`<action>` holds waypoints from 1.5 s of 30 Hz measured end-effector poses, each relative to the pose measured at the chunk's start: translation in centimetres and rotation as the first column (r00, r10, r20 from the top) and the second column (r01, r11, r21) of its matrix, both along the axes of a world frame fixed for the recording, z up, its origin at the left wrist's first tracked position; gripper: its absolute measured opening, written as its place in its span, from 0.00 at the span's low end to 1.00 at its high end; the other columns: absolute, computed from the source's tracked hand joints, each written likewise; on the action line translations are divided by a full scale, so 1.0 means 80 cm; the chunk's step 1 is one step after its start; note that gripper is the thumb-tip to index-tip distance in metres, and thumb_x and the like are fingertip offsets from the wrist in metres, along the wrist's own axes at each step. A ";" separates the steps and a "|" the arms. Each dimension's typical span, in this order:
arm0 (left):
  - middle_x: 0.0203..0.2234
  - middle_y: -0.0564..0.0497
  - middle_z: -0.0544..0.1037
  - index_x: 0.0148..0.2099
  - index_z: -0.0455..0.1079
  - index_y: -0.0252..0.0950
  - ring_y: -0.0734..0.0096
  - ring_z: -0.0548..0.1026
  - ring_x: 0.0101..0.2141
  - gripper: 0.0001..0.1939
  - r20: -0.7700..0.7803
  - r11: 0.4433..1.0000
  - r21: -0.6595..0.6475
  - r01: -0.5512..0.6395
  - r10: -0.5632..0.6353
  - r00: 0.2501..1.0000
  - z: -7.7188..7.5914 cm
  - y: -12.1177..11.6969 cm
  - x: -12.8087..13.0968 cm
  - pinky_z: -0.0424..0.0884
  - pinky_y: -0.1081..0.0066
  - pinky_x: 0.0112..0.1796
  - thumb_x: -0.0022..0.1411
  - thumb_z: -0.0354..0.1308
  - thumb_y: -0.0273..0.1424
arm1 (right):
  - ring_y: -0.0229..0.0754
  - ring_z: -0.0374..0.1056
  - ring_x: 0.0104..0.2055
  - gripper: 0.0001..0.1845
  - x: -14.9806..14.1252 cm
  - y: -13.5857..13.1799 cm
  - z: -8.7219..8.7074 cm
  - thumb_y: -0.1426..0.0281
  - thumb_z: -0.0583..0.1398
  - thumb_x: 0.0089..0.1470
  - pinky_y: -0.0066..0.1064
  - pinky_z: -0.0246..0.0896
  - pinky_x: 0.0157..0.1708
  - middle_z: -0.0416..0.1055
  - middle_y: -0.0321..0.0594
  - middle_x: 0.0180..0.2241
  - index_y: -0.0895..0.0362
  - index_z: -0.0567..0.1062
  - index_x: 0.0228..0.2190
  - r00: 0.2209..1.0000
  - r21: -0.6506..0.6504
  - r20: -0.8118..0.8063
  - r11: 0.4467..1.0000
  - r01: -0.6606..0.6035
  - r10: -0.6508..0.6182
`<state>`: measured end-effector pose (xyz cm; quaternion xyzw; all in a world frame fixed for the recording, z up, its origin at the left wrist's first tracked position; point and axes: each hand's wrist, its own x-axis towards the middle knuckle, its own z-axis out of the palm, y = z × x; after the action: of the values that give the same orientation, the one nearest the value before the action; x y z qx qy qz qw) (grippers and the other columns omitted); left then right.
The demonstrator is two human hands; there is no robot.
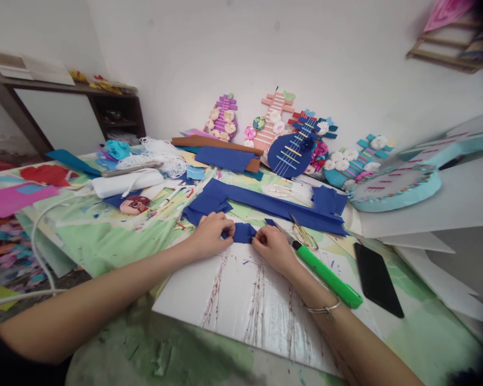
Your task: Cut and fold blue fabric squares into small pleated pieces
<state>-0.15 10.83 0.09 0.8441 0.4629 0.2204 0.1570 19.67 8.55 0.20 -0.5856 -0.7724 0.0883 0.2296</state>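
Observation:
A small piece of dark blue foam sheet (243, 232) lies at the far edge of a scored white cutting board (245, 300). My left hand (209, 233) pinches its left end with curled fingers. My right hand (271, 246) pinches its right end, with a thin bracelet on that wrist. A green utility knife (328, 276) lies just right of my right hand, beside small gold scissors (304, 233). Larger blue foam strips (273, 203) lie just beyond my hands.
A black phone (378, 279) lies right of the knife. Foam guitar crafts (292, 153) with flowers lean on the back wall, and a light blue one (398, 187) rests on white boards at right. White cord (161, 155), paper scraps and a pink sheet (12, 198) clutter the left.

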 end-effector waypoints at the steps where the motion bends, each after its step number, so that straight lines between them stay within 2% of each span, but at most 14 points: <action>1: 0.30 0.50 0.69 0.30 0.69 0.36 0.61 0.66 0.37 0.04 -0.001 1.000 0.011 -0.004 0.004 1.000 0.000 -0.001 0.000 0.57 0.61 0.40 0.53 0.53 0.27 | 0.39 0.60 0.29 0.09 -0.001 0.000 0.001 0.75 0.58 0.48 0.29 0.50 0.30 0.66 0.37 0.23 0.57 0.66 0.19 1.000 -0.003 0.004 1.000 0.005 -0.005; 6: 0.31 0.51 0.70 0.31 0.68 0.36 0.63 0.65 0.36 0.03 0.009 0.995 0.101 0.002 -0.003 1.000 -0.005 -0.002 0.002 0.58 0.63 0.39 0.53 0.54 0.25 | 0.39 0.60 0.29 0.10 -0.003 -0.001 0.003 0.75 0.59 0.47 0.29 0.50 0.31 0.65 0.36 0.22 0.57 0.66 0.18 0.999 -0.010 0.025 1.000 0.026 -0.026; 9: 0.33 0.50 0.70 0.35 0.69 0.36 0.64 0.64 0.37 0.08 -0.001 0.970 0.209 0.125 -0.128 0.992 -0.009 -0.002 0.002 0.59 0.65 0.39 0.55 0.52 0.20 | 0.39 0.60 0.28 0.10 -0.004 -0.001 0.003 0.76 0.59 0.47 0.29 0.50 0.30 0.66 0.37 0.22 0.57 0.66 0.18 0.999 0.010 0.039 1.000 0.023 -0.024; 12: 0.34 0.49 0.71 0.38 0.71 0.36 0.64 0.63 0.38 0.12 -0.076 0.906 0.326 0.271 -0.261 0.962 -0.012 -0.004 0.003 0.60 0.66 0.40 0.59 0.50 0.18 | 0.39 0.60 0.29 0.09 -0.004 -0.001 0.001 0.76 0.58 0.47 0.29 0.50 0.30 0.66 0.37 0.22 0.57 0.66 0.18 0.999 0.031 0.039 0.999 0.013 -0.015; 15: 0.33 0.48 0.72 0.39 0.72 0.35 0.63 0.64 0.37 0.10 -0.179 0.863 0.375 0.339 -0.291 0.940 -0.011 -0.010 0.003 0.60 0.66 0.39 0.63 0.50 0.21 | 0.40 0.61 0.30 0.09 -0.002 -0.001 -0.003 0.76 0.58 0.47 0.30 0.52 0.31 0.66 0.38 0.23 0.57 0.66 0.19 1.000 0.058 0.024 0.998 0.000 -0.002; 18: 0.33 0.47 0.73 0.38 0.73 0.35 0.62 0.64 0.37 0.09 -0.257 0.847 0.406 0.342 -0.253 0.933 -0.008 -0.017 0.003 0.59 0.64 0.38 0.65 0.51 0.24 | 0.42 0.61 0.32 0.05 0.000 -0.002 -0.007 0.76 0.60 0.46 0.32 0.55 0.33 0.67 0.39 0.25 0.57 0.68 0.22 1.000 0.119 -0.005 0.993 -0.011 0.012; 20: 0.33 0.47 0.73 0.40 0.73 0.35 0.62 0.64 0.38 0.09 -0.277 0.842 0.415 0.344 -0.243 0.930 -0.006 -0.019 0.002 0.58 0.64 0.38 0.66 0.51 0.24 | 0.44 0.61 0.35 0.04 0.002 -0.004 -0.009 0.78 0.60 0.46 0.33 0.57 0.36 0.67 0.41 0.29 0.58 0.71 0.26 0.997 0.211 -0.023 0.976 -0.062 0.068; 23: 0.35 0.47 0.73 0.45 0.73 0.37 0.62 0.64 0.38 0.11 -0.289 0.841 0.403 0.361 -0.257 0.922 -0.005 -0.019 0.000 0.58 0.64 0.38 0.67 0.49 0.25 | 0.43 0.59 0.37 0.11 0.005 -0.005 -0.010 0.81 0.58 0.48 0.34 0.58 0.37 0.66 0.41 0.31 0.55 0.76 0.31 0.976 0.355 0.011 0.911 -0.208 0.218; 25: 0.35 0.48 0.73 0.47 0.72 0.39 0.62 0.64 0.38 0.12 -0.293 0.845 0.390 0.366 -0.263 0.919 -0.005 -0.018 -0.002 0.57 0.64 0.38 0.67 0.50 0.25 | 0.42 0.58 0.35 0.14 0.008 -0.004 -0.010 0.82 0.57 0.51 0.33 0.58 0.35 0.65 0.41 0.30 0.54 0.79 0.31 0.955 0.402 0.057 0.868 -0.290 0.293; 27: 0.36 0.49 0.73 0.47 0.72 0.40 0.62 0.64 0.38 0.12 -0.290 0.850 0.382 0.363 -0.262 0.920 -0.006 -0.017 -0.003 0.56 0.64 0.38 0.67 0.51 0.25 | 0.42 0.58 0.35 0.14 0.010 -0.003 -0.010 0.81 0.58 0.52 0.33 0.57 0.34 0.65 0.41 0.29 0.53 0.80 0.30 0.940 0.417 0.097 0.844 -0.336 0.326; 32: 0.37 0.50 0.74 0.44 0.73 0.40 0.62 0.64 0.40 0.10 -0.253 0.856 0.374 0.357 -0.276 0.927 -0.006 -0.017 -0.007 0.56 0.63 0.39 0.66 0.52 0.26 | 0.42 0.57 0.34 0.10 0.014 -0.004 -0.003 0.78 0.61 0.52 0.32 0.55 0.33 0.65 0.41 0.28 0.53 0.81 0.28 0.917 0.395 0.194 0.828 -0.398 0.349; 38: 0.36 0.49 0.76 0.39 0.73 0.35 0.62 0.65 0.40 0.08 -0.263 0.843 0.403 0.356 -0.265 0.927 -0.004 -0.017 -0.014 0.56 0.63 0.39 0.65 0.53 0.24 | 0.41 0.57 0.34 0.11 0.014 -0.009 0.005 0.79 0.60 0.52 0.33 0.53 0.34 0.66 0.41 0.28 0.56 0.79 0.24 0.907 0.354 0.254 0.840 -0.410 0.336; 45: 0.33 0.46 0.77 0.37 0.73 0.35 0.62 0.66 0.40 0.12 -0.273 0.829 0.429 0.359 -0.260 0.926 -0.001 -0.017 -0.024 0.57 0.64 0.39 0.66 0.49 0.24 | 0.41 0.58 0.35 0.12 0.016 -0.009 0.003 0.83 0.59 0.48 0.33 0.53 0.35 0.66 0.41 0.28 0.57 0.77 0.21 0.920 0.348 0.233 0.857 -0.380 0.314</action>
<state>-2.03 9.47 0.04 0.9386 0.2650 0.2104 -0.0669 20.94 7.79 0.48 -0.3847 -0.8840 -0.0756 0.2547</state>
